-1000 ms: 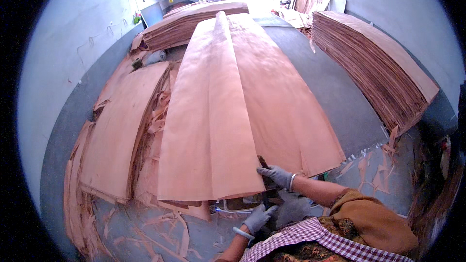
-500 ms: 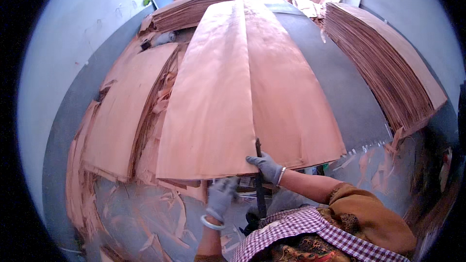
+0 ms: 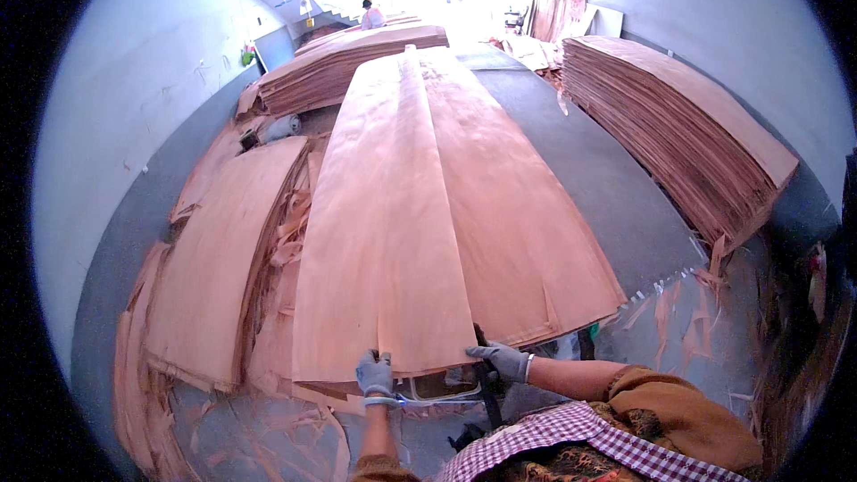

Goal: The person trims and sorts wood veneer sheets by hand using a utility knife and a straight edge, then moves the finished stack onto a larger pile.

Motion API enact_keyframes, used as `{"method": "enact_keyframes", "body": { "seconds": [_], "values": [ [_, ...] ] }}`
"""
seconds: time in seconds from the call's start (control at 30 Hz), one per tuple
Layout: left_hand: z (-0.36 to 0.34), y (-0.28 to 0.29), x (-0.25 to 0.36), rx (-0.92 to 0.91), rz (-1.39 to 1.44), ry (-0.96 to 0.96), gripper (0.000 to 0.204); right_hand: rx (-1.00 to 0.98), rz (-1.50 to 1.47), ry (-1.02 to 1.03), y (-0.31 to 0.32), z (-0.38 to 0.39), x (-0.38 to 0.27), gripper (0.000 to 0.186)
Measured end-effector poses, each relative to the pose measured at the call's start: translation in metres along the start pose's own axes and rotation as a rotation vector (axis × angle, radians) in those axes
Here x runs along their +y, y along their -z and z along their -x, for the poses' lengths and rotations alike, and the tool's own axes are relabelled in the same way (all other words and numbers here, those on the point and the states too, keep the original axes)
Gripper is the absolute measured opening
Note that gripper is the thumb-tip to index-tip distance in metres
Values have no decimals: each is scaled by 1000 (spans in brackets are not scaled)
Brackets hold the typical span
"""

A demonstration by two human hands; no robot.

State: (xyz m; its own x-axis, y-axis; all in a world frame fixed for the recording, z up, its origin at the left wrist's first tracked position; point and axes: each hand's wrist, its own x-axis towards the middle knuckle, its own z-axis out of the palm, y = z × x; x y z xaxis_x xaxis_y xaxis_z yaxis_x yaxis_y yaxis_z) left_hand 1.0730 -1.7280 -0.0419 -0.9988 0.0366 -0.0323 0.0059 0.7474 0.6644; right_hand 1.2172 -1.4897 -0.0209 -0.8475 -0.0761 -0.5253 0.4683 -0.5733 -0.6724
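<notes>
A long pinkish-tan wood veneer sheet (image 3: 366,241) lies on a table, its left part overlapping another veneer sheet (image 3: 509,241) along a lengthwise seam. My left hand (image 3: 375,375), in a grey glove, is closed on the near edge of the left sheet, where a small crease runs away from the fingers. Close to the seam's near end, my right hand (image 3: 502,361), also gloved, is closed around a narrow dark bar (image 3: 490,403). The bar's upper tip shows just above the fingers, against the veneer edge. Its exact kind cannot be made out.
A dark grey tabletop (image 3: 598,170) extends right of the sheets. Tall veneer stacks stand at the right (image 3: 669,134) and far left (image 3: 357,54); a lower stack (image 3: 214,259) lies at left. Veneer scraps (image 3: 683,312) litter the floor. A person (image 3: 371,16) is far back.
My left hand has come up from below the edge and taken hold of the veneer. My right hand stays at the dark bar. The view has tilted up, with everything sitting lower.
</notes>
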Motion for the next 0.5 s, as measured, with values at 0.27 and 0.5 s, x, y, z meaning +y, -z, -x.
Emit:
{"method": "enact_keyframes", "body": {
  "seconds": [0.27,0.5],
  "values": [
    [-15,30,-49,90,309,-29,16,-104,-96,89,-9,2,13,49],
    [0,20,-68,96,50,-1,18,36,-152,53,-25,0,14,36]
  ]
}}
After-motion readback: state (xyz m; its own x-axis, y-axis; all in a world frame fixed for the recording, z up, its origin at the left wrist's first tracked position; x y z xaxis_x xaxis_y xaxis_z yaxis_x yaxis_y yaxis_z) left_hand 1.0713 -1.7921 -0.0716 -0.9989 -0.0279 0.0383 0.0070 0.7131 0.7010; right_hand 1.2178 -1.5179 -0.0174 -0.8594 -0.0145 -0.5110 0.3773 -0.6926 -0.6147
